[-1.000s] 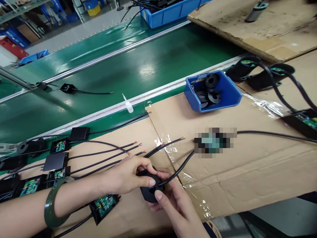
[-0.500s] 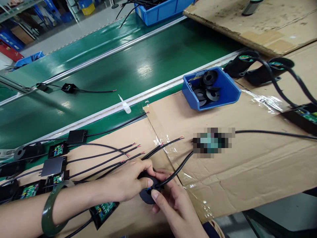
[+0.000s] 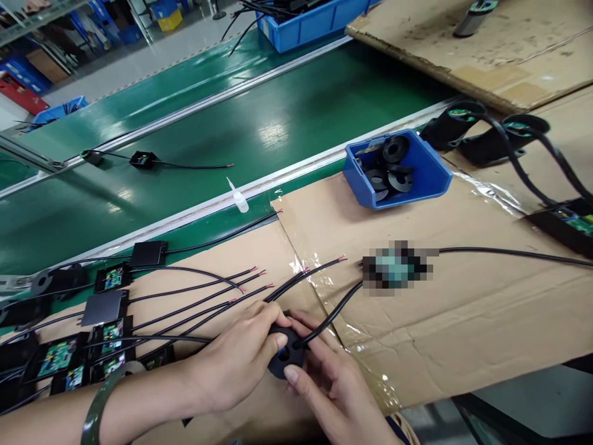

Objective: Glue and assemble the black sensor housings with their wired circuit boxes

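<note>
Both of my hands grip one round black ring-shaped part (image 3: 283, 358) at the near edge of the cardboard-covered bench (image 3: 463, 321). My left hand (image 3: 234, 364) wraps it from the left, thumb on top; a green bangle (image 3: 95, 408) sits on that wrist. My right hand (image 3: 331, 386) pinches it from below and the right. A black cable (image 3: 333, 314) runs from the ring up to a small blurred module (image 3: 396, 267). Several black wires with red tips (image 3: 241, 287) lie just beyond my left hand.
Small black boxes with green circuit boards (image 3: 111, 278) lie in rows at the left. A blue bin of black rings (image 3: 397, 168) stands at the back right, a white glue bottle (image 3: 239, 198) by the green conveyor (image 3: 208, 142). Black housings with cables (image 3: 491, 139) lie far right.
Both hands have shifted slightly with the ring, turning it so its hole faces up. A wired module on the conveyor has drifted to the right.
</note>
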`<action>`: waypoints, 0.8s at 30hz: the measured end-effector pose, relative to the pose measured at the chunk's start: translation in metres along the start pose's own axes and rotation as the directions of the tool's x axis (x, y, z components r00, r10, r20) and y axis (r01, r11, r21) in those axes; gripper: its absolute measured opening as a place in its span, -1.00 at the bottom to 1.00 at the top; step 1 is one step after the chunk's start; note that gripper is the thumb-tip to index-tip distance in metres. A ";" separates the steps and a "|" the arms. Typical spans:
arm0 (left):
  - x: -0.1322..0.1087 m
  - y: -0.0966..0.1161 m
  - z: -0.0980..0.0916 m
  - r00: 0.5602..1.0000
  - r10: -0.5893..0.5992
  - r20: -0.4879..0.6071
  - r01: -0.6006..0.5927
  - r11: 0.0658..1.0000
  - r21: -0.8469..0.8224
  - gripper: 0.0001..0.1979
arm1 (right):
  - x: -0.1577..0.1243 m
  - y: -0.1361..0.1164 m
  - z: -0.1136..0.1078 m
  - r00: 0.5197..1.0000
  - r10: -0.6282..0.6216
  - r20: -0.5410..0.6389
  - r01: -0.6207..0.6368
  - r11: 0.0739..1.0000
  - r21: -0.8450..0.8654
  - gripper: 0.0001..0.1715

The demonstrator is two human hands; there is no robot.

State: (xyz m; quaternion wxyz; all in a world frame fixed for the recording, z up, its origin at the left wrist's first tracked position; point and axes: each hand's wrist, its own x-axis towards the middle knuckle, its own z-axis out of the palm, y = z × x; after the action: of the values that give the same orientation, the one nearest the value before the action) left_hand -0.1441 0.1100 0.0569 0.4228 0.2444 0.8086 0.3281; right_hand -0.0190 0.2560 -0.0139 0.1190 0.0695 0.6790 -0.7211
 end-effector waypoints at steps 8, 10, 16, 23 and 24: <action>-0.018 0.006 0.002 0.991 0.130 -0.020 -0.129 0.991 0.029 -0.52 | 0.008 -0.005 -0.005 0.935 -0.353 -0.034 0.265 0.760 -0.593 -0.56; -0.018 0.003 0.008 0.986 0.149 -0.079 -0.145 0.988 0.047 -0.53 | 0.009 -0.007 -0.006 0.926 -0.375 -0.032 0.279 0.741 -0.611 -0.59; -0.021 -0.005 0.026 0.977 0.141 -0.161 -0.123 0.985 0.118 -0.55 | 0.010 -0.012 -0.004 0.937 -0.345 -0.050 0.272 0.814 -0.513 -0.62; -0.030 -0.012 0.042 0.866 0.375 -0.331 -0.225 0.883 0.413 -0.45 | 0.011 -0.016 -0.018 0.925 -0.380 0.011 0.312 0.743 -0.592 -0.55; -0.031 -0.012 0.045 0.834 0.421 -0.358 -0.241 0.860 0.451 -0.44 | 0.010 -0.017 -0.022 0.923 -0.384 0.041 0.324 0.712 -0.623 -0.47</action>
State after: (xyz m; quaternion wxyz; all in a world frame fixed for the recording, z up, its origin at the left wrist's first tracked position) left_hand -0.0915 0.0956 0.0448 0.1054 0.3804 0.8757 0.2781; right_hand -0.0343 0.2780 -0.0019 -0.0363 -0.0716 0.8825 -0.4635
